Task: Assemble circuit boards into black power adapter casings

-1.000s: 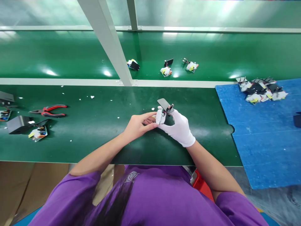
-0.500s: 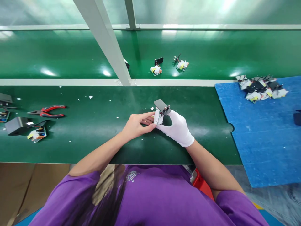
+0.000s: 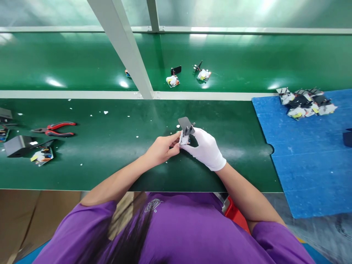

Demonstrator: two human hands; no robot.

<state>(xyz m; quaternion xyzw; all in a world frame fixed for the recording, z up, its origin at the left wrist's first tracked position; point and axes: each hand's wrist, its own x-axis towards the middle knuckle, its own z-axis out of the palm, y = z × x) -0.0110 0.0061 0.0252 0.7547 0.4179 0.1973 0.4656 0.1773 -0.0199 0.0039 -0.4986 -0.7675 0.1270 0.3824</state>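
Observation:
Between my two hands, above the green bench, is a small circuit board assembly (image 3: 184, 139) coated in white glue, with a dark grey plate carrying plug prongs (image 3: 186, 125) attached at its top. My bare left hand (image 3: 164, 147) pinches its left edge between thumb and fingers. My right hand (image 3: 206, 147), in a white glove, grips the right side, thumb below and fingers up by the plate. Part of the board is hidden behind the fingers.
Red-handled pliers (image 3: 56, 129) lie at left, near a black casing (image 3: 18, 146) and another board (image 3: 42, 156). Several finished-looking boards (image 3: 305, 104) are grouped on a blue mat (image 3: 310, 165) at right. Behind a white rail (image 3: 203, 96), more boards (image 3: 173, 80) sit on a green belt. White scraps dot the bench.
The boards on the green belt have shifted left, and another shows left of the post. In my hands the assembly has turned slightly, its plate tilting more upright; both hands keep hold.

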